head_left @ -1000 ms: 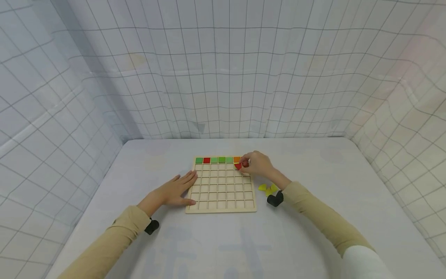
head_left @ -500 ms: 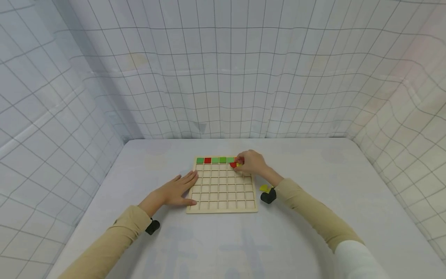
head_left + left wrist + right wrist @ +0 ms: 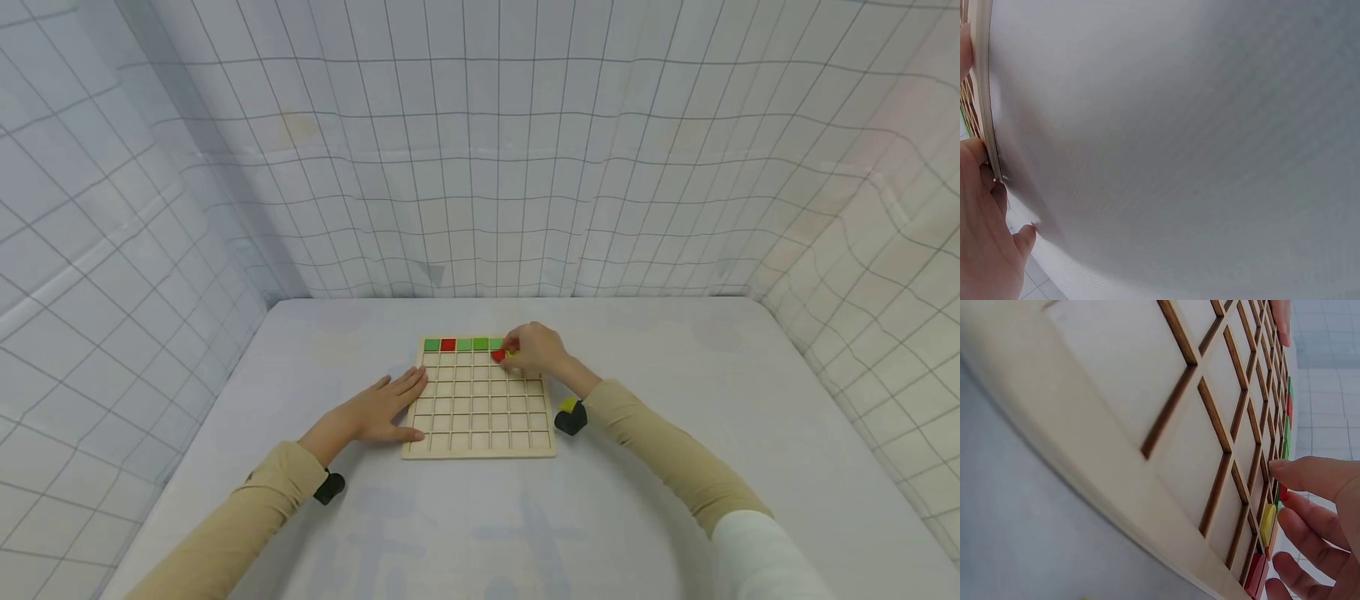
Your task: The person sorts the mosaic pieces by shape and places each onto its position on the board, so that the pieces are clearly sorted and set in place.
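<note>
A wooden grid board [image 3: 480,454] lies on the table. My right hand [image 3: 538,348] is over its upper right part, with thumb and forefinger pinching a small red piece [image 3: 498,356] at the second row of cells. Beside the red piece, partly under the fingers, sits a yellow piece [image 3: 1267,524]; another red piece [image 3: 1256,575] lies nearer the board's edge in the right wrist view. My left hand [image 3: 382,410] rests flat across the board's left edge with fingers spread. In the left wrist view, only part of that left hand [image 3: 988,244] shows at the board's side.
Along the board's far row sit coloured squares, among them a green square [image 3: 432,345] and a red square [image 3: 447,345]. A loose yellow piece [image 3: 567,403] lies right of the board, partly behind the black wrist camera [image 3: 572,418]. A white gridded curtain [image 3: 480,167] stands behind the table.
My right hand has moved left with the red piece, from beside the yellow piece's right portion to its left. The right sleeve and wrist camera shifted left too. The left hand stays put.
</note>
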A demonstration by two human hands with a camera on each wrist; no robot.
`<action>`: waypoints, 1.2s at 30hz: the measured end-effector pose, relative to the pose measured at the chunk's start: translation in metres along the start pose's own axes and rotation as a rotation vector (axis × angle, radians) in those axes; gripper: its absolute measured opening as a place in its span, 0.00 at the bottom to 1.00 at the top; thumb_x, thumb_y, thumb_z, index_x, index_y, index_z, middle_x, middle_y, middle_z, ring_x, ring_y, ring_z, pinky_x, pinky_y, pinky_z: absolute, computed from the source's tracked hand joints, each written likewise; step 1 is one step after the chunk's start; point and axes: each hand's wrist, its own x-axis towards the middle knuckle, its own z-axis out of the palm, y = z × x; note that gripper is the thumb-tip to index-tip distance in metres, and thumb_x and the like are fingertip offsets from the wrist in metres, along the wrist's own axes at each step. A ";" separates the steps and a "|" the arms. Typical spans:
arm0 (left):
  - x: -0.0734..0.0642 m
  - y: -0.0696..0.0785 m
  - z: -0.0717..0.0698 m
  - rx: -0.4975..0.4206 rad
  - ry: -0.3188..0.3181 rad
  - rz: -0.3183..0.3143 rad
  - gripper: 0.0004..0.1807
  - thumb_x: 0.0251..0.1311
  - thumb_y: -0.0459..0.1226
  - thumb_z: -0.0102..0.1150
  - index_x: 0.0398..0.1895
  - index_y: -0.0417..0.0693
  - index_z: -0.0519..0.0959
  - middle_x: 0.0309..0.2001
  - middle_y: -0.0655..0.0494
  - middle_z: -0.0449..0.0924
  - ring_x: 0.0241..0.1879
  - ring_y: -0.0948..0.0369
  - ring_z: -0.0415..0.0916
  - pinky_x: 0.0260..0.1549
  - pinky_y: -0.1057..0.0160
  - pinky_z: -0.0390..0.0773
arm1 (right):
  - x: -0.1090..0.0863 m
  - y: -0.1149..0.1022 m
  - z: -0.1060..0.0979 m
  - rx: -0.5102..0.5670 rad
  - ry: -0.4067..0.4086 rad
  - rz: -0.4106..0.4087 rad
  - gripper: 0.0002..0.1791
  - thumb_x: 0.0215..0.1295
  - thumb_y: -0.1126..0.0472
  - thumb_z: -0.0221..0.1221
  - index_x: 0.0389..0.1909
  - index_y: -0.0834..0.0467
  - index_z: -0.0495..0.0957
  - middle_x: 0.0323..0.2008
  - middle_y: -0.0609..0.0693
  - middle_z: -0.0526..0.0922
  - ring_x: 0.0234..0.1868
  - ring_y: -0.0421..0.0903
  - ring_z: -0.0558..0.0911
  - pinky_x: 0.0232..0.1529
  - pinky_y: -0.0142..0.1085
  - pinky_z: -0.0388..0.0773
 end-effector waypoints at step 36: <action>-0.002 0.001 -0.002 -0.006 -0.001 0.011 0.55 0.59 0.64 0.52 0.76 0.38 0.45 0.77 0.42 0.39 0.76 0.46 0.40 0.70 0.37 0.46 | -0.001 -0.007 -0.002 -0.008 0.013 0.026 0.13 0.57 0.51 0.68 0.37 0.55 0.87 0.31 0.46 0.85 0.34 0.41 0.76 0.29 0.28 0.70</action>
